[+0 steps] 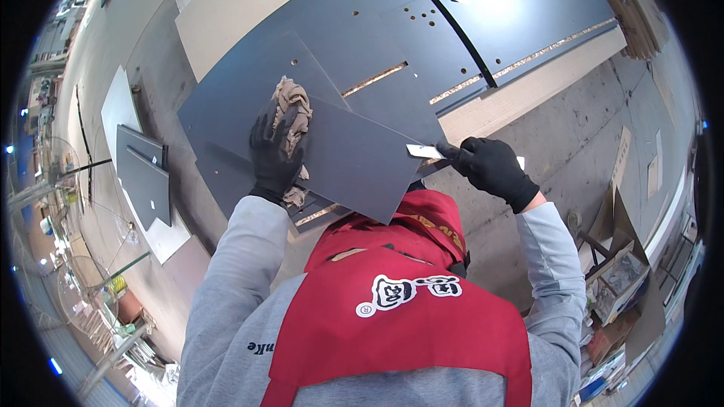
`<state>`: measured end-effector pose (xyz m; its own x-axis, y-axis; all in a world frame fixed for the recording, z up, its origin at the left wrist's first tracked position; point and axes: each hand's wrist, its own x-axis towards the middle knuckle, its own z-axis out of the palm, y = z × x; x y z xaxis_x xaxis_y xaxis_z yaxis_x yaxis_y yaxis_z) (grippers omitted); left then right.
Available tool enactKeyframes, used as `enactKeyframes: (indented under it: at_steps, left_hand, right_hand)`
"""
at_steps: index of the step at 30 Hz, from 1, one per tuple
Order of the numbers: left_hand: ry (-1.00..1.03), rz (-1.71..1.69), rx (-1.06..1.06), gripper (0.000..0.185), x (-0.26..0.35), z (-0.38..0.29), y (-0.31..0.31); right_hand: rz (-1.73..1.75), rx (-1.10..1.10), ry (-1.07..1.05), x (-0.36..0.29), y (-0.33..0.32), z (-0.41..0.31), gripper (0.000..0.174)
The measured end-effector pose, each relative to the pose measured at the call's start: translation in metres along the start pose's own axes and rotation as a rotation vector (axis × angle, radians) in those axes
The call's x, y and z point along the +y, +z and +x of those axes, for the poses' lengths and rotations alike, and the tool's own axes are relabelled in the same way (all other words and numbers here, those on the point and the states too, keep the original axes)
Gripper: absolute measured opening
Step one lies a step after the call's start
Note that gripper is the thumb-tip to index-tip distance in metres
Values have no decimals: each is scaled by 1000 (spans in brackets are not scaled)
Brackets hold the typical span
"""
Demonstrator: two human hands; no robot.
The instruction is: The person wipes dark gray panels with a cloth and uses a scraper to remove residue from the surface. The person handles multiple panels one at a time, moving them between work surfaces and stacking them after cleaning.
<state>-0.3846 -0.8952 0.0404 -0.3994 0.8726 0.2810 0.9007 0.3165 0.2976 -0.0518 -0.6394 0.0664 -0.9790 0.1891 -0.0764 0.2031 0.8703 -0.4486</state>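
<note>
My left hand [276, 152], in a black glove, holds a crumpled beige rag [293, 102] against a dark grey panel [356, 152]. Part of the rag hangs below the palm. This panel lies at a slant over larger grey boards, one corner pointing at my red apron [396, 316]. Also gloved in black, my right hand [489, 167] grips a flat, pale scraper-like tool [424, 151]. Its bright end rests over or just above the panel's right corner; contact cannot be told. Another pale end shows behind the fist, while the middle is hidden in the fingers.
Under the panel, a large grey board [373, 34] has drilled holes and a slot. Beyond a black gap is another grey board [526, 5] bearing a label. Smaller grey panels [144, 181] lean at the left. A cluttered open box [619, 282] stands at the lower right.
</note>
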Motion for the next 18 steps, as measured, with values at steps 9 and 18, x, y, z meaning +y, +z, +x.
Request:
enactKeyframes:
  at_steps: [9, 18]
  left_hand:
    - [-40, 24, 0, 56, 0, -3, 1]
    - [-40, 10, 27, 53, 1, -1, -1]
  right_hand:
    - [6, -145, -194, 15, -27, 34, 36]
    - [-10, -74, -299, 21, -1, 143, 17]
